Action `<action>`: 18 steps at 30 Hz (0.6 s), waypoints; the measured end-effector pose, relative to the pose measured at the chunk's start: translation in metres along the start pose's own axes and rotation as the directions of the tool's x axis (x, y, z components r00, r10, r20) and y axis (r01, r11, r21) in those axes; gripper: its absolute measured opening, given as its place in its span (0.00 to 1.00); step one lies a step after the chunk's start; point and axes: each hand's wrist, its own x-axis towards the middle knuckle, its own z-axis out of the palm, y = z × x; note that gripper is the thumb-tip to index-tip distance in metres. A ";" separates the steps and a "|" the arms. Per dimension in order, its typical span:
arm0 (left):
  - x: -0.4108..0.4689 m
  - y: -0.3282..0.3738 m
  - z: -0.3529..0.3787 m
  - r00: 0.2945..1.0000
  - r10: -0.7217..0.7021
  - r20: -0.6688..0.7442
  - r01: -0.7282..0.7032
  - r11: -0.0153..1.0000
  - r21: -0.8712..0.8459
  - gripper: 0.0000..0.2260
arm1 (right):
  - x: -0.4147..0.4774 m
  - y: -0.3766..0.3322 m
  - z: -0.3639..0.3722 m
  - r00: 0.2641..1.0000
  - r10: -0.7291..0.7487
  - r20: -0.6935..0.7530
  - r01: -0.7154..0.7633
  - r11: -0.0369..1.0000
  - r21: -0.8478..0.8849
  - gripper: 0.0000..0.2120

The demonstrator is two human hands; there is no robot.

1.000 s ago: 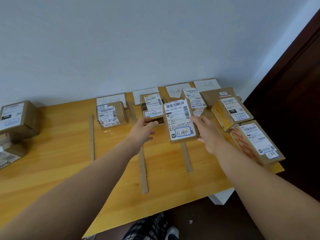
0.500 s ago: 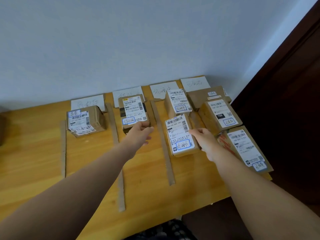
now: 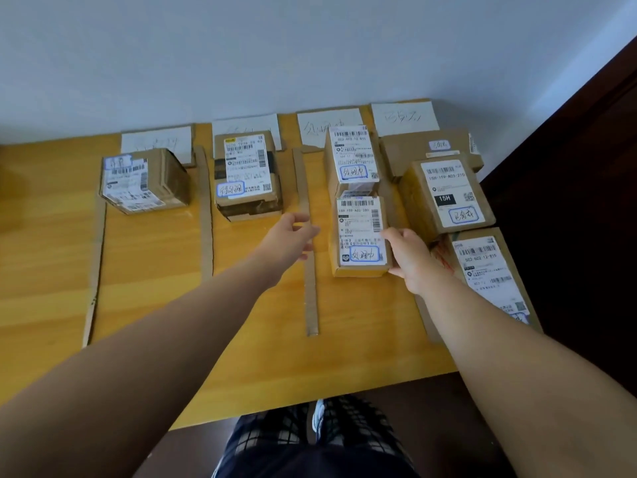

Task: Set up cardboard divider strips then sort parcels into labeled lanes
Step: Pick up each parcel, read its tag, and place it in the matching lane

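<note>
right hand [image 3: 410, 260] grips the parcel [image 3: 360, 236] by its right edge, squaring it in its lane toward the bench's back edge [image 3: 69, 143] — left hand [image 3: 287, 241] hovers, fingers loosely spread.

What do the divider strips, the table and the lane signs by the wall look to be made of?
Divider strips: dull brown cardboard, thin and flat, slightly bent. Table: wood or wood-look laminate, honey yellow with grain bands and a light sheen. Lane signs: white paper or card, matte, with faint handwriting.
</note>
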 end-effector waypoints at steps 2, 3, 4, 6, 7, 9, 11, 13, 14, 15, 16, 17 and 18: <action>0.000 -0.001 0.002 1.000 -0.005 -0.016 0.005 1.000 -0.013 0.16 | 0.004 -0.001 0.000 0.997 -0.069 -0.022 0.068 0.995 -0.070 0.14; 0.000 -0.001 0.002 0.999 -0.009 -0.030 0.008 1.000 -0.020 0.16 | 0.005 -0.002 0.000 0.993 -0.114 -0.038 0.109 0.988 -0.112 0.14; 0.001 -0.002 0.001 0.999 -0.010 -0.046 0.009 1.000 -0.022 0.17 | 0.007 -0.003 0.000 0.987 -0.154 -0.051 0.145 0.979 -0.145 0.14; 0.000 -0.002 -0.001 0.997 -0.010 -0.070 0.008 1.000 -0.018 0.17 | 0.012 -0.006 0.001 0.978 -0.199 -0.062 0.184 0.965 -0.188 0.14; 0.000 -0.003 -0.003 0.997 -0.009 -0.078 0.007 1.000 -0.016 0.17 | 0.013 -0.008 0.001 0.976 -0.208 -0.064 0.192 0.961 -0.201 0.13; -0.002 -0.004 -0.006 0.996 -0.009 -0.088 0.007 1.000 -0.018 0.18 | 0.017 -0.011 0.002 0.974 -0.214 -0.076 0.192 0.955 -0.228 0.13; -0.004 -0.006 -0.010 0.995 -0.011 -0.098 0.008 1.000 -0.028 0.18 | 0.019 -0.014 0.003 0.972 -0.214 -0.095 0.184 0.949 -0.257 0.14; -0.006 -0.007 -0.015 0.994 -0.013 -0.107 0.010 0.999 -0.035 0.19 | 0.019 -0.017 0.003 0.969 -0.225 -0.098 0.188 0.938 -0.290 0.14; -0.007 -0.006 -0.018 0.994 -0.016 -0.111 0.012 0.999 -0.039 0.19 | 0.018 -0.019 0.002 0.968 -0.233 -0.092 0.194 0.931 -0.310 0.14; -0.008 -0.006 -0.020 0.993 -0.017 -0.115 0.012 0.999 -0.042 0.19 | 0.017 -0.020 0.001 0.967 -0.241 -0.088 0.200 0.922 -0.330 0.14; -0.010 -0.005 -0.022 0.993 -0.012 -0.119 0.007 0.999 -0.043 0.19 | 0.016 -0.021 0.001 0.964 -0.250 -0.086 0.206 0.914 -0.349 0.15; -0.012 -0.003 -0.024 0.992 -0.003 -0.125 -0.002 0.999 -0.041 0.18 | 0.013 -0.022 0.000 0.961 -0.264 -0.087 0.214 0.903 -0.374 0.16; -0.014 -0.001 -0.026 0.991 0.008 -0.131 -0.013 0.999 -0.039 0.18 | 0.009 -0.024 -0.001 0.956 -0.280 -0.089 0.222 0.886 -0.407 0.17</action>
